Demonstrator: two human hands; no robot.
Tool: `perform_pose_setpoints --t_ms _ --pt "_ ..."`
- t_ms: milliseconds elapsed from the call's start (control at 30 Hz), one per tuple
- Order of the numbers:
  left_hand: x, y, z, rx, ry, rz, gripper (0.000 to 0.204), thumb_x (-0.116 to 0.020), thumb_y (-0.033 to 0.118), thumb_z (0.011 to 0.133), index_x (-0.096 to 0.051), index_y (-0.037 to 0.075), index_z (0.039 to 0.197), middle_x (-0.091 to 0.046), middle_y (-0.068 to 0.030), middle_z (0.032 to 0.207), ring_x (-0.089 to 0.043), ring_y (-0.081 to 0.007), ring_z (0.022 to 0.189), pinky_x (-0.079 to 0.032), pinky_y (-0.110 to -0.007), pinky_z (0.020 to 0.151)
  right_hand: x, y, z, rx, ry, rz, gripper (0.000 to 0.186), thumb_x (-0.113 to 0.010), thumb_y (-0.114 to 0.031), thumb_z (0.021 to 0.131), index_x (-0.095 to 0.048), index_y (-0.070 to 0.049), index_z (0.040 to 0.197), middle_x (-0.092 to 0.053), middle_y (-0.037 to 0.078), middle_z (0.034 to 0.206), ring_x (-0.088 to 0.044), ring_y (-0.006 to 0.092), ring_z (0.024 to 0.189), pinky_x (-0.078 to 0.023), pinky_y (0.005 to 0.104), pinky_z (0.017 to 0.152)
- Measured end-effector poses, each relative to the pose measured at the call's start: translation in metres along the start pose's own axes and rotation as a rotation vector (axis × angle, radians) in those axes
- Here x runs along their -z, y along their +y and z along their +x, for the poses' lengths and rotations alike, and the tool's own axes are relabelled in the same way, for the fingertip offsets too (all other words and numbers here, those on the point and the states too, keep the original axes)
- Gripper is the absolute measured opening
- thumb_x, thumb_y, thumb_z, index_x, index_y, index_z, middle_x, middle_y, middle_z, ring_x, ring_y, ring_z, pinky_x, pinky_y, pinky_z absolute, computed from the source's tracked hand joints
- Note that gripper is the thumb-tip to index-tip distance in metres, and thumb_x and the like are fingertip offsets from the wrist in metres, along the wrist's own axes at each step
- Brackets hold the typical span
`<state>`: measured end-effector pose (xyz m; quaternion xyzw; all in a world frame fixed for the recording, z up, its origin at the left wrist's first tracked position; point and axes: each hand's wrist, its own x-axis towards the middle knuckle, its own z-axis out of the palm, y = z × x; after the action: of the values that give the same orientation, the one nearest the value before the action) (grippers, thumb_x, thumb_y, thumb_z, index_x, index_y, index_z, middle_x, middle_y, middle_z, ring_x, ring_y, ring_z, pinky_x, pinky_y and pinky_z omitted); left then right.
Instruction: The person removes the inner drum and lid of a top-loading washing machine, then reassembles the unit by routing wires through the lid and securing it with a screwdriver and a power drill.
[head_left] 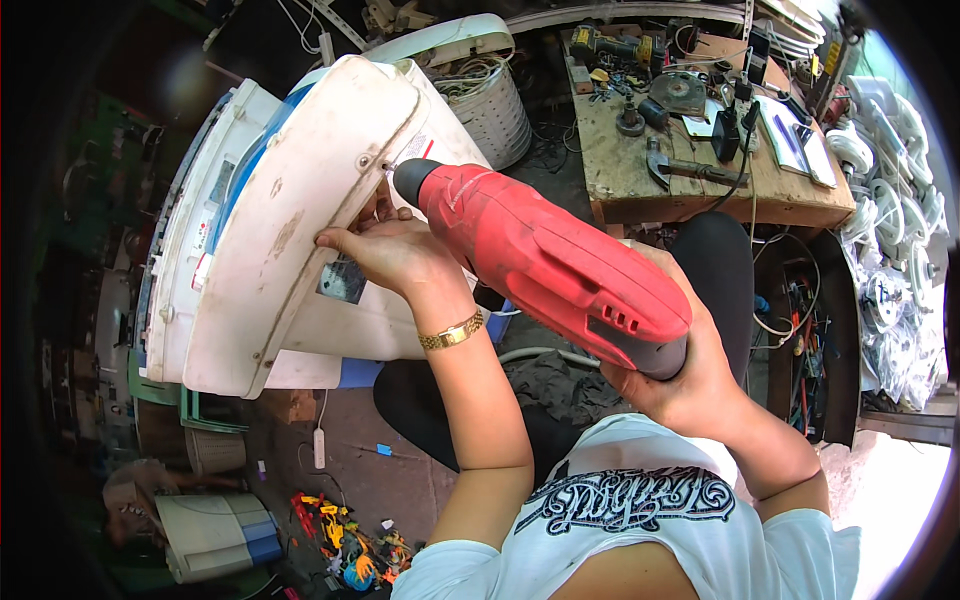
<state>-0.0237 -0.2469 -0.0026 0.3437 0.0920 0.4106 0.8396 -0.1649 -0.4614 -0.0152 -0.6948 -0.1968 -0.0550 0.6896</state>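
My right hand [690, 370] is closed round the grip of a red power drill [550, 250], which points up and to the left. Its black chuck [408, 182] carries a short bit that meets a screw spot [387, 165] at the rim of a white plastic appliance panel [290, 210]. Below the chuck, my left hand [405, 250] grips the panel's rim, thumb on the outer face and fingers curled in beneath the edge. Part of those fingers is hidden by the rim and the drill. The panel is scuffed and belongs to a tilted white and blue appliance body [455, 130].
At the far right stands a wooden workbench [640, 190] with a hammer [700, 172], another drill [610, 45] and loose parts. Bagged white parts [890, 230] hang beyond it. A white basket of wires [490, 115] stands behind the appliance. Colourful clips [340, 530] lie on the floor.
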Motion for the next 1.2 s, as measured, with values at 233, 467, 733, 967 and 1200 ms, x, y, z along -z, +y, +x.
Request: perform_pose_setpoints --t_ms 233,467,733,967,1200 --pt "-0.0034 0.0011 -0.0031 0.017 -0.006 -0.05 0.063 -0.023 0.056 0.103 -0.05 0.006 0.129 -0.06 -0.0083 0.118 -0.058 -0.0182 0.106 -0.037 -0.037 0.103 0.0014 -0.0008 -0.0007 -0.032 -0.012 0.014 0.074 -0.07 0.003 0.068 -0.043 0.001 0.137 -0.051 0.012 0.128 -0.05 0.0217 0.12 -0.037 0.0328 0.103" --pt "-0.0018 0.002 -0.0048 0.05 -0.059 -0.09 0.062 -0.024 0.056 0.103 -0.052 0.006 0.127 -0.059 -0.0085 0.119 -0.058 -0.0197 0.106 -0.038 -0.038 0.103 0.0024 -0.0004 -0.0006 -0.042 -0.015 0.031 0.075 -0.07 0.004 0.067 -0.042 0.001 0.137 -0.051 0.012 0.127 -0.05 0.0211 0.12 -0.037 0.033 0.103" --pt "-0.0043 0.001 -0.0034 0.008 -0.004 -0.066 0.059 -0.027 0.055 0.103 -0.05 0.006 0.127 -0.058 -0.0089 0.119 -0.058 -0.0193 0.105 -0.042 -0.036 0.1 0.0028 0.0011 0.0005 -0.039 -0.01 0.043 0.076 -0.07 0.003 0.066 -0.043 0.001 0.137 -0.052 0.011 0.126 -0.051 0.0206 0.119 -0.037 0.0327 0.102" --pt "-0.0048 0.0015 -0.0042 0.009 -0.001 -0.079 0.058 -0.027 0.054 0.104 -0.049 0.005 0.127 -0.057 -0.0099 0.12 -0.058 -0.0207 0.106 -0.043 -0.037 0.101 0.0031 0.0003 0.001 -0.037 -0.009 0.027 0.075 -0.069 0.004 0.067 -0.042 0.001 0.137 -0.052 0.011 0.126 -0.051 0.0202 0.118 -0.038 0.0322 0.101" --pt "-0.0039 0.0008 -0.003 0.015 -0.015 -0.07 0.06 -0.026 0.055 0.103 -0.05 0.006 0.127 -0.058 -0.0088 0.12 -0.058 -0.0193 0.106 -0.042 -0.037 0.102 0.0049 -0.001 0.002 -0.04 -0.015 0.051 0.074 -0.069 0.005 0.067 -0.043 0.001 0.137 -0.051 0.012 0.127 -0.05 0.0207 0.118 -0.038 0.032 0.101"
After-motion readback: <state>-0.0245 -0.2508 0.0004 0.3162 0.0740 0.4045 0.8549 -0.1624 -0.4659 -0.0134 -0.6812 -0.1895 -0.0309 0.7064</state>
